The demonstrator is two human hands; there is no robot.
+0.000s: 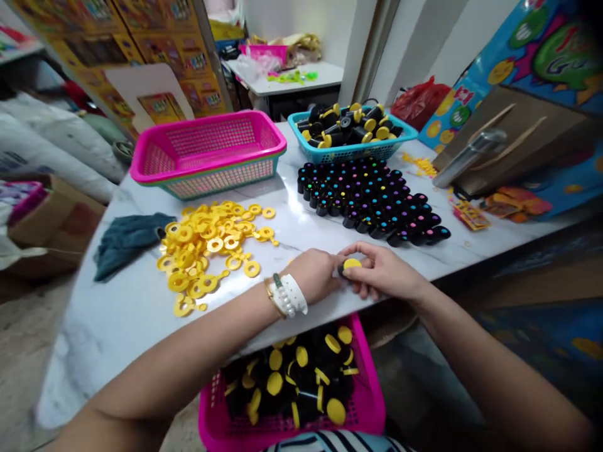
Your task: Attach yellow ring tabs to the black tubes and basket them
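Note:
My left hand and my right hand meet over the front edge of the table. Between them is a small black cylinder with a yellow cap. The right thumb and fingers pinch it by the cap, while the left fingers close around its dark end, which is mostly hidden. Left of my hands lies a loose pile of yellow plastic rings with tabs. Beyond them, black cylinders with coloured dots on top stand upright in tight rows. A pink basket below the table edge holds more yellow-capped black cylinders.
A pink basket nested in a green one stands at the back left. Beside it, a blue basket is heaped with yellow-capped black cylinders. A dark cloth lies at left. At right are a paper bag and small yellow pieces.

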